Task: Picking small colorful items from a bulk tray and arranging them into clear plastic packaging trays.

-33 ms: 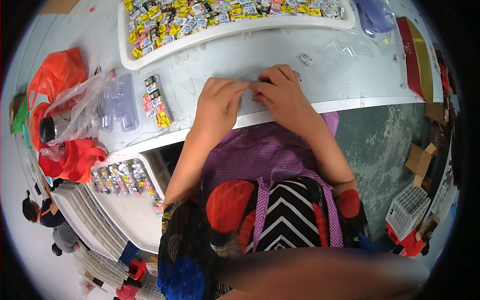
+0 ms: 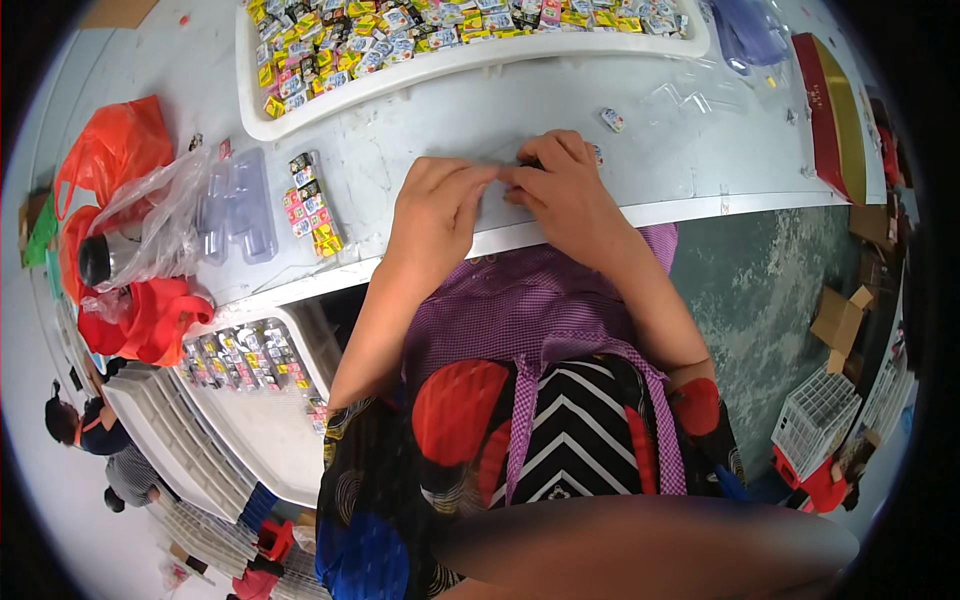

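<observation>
My left hand (image 2: 435, 205) and my right hand (image 2: 560, 190) meet fingertip to fingertip on the white table (image 2: 700, 170), near its front edge. Together they pinch and press a small clear pack (image 2: 597, 153). My fingers hide most of it, and only a colourful corner shows by my right knuckles. One loose small packet (image 2: 612, 120) lies just beyond my right hand. A short double row of colourful small packets (image 2: 312, 205) lies to the left of my left hand.
A white tray (image 2: 250, 110) heaped with several colourful packets stands at the back. Clear moulded blisters (image 2: 235, 205) and orange bags (image 2: 110, 150) lie at the left. At the right are a red box (image 2: 835, 110) and a blue bag (image 2: 750, 30). A lower shelf holds filled packs (image 2: 245, 355).
</observation>
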`<move>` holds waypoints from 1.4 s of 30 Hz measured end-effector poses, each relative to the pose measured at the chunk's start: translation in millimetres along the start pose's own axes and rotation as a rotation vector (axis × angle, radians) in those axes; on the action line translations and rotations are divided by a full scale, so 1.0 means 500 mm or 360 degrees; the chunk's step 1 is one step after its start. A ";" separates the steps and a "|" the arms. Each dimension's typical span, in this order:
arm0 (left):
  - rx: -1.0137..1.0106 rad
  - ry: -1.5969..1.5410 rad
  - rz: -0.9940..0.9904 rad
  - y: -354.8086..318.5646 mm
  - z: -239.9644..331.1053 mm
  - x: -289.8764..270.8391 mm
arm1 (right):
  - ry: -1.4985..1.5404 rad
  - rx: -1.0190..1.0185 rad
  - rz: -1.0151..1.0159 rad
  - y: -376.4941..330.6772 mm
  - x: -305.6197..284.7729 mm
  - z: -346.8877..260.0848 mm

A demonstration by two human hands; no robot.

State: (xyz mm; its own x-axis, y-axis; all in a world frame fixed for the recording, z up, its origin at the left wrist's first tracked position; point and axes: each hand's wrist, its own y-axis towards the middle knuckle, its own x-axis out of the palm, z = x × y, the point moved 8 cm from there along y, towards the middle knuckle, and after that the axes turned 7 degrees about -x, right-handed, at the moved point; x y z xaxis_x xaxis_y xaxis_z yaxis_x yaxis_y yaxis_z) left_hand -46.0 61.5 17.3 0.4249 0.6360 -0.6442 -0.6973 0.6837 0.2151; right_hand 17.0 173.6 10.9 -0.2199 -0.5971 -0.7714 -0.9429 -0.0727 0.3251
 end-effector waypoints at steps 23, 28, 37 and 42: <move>0.0074 0.0340 -0.0183 0.035 0.024 0.041 | -0.0168 0.0191 0.0193 -0.077 -0.088 0.077; 0.0031 0.0400 -0.0227 0.028 0.036 0.032 | 0.0187 0.0221 0.0352 -0.067 -0.089 0.050; -0.0032 0.0136 -0.0188 0.013 0.025 0.055 | 0.0003 0.0120 0.0419 -0.070 -0.062 0.054; 0.0017 0.0077 -0.0048 0.007 0.019 0.054 | 0.0056 0.0130 0.0416 -0.071 -0.060 0.042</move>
State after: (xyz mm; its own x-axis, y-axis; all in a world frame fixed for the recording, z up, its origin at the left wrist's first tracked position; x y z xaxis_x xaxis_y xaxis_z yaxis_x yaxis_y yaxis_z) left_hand -31.6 84.7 7.4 0.4172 0.5969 -0.6853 -0.6782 0.7064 0.2025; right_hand 51.7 211.0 11.0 -0.4510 -0.6147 -0.6471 -0.8726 0.1513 0.4644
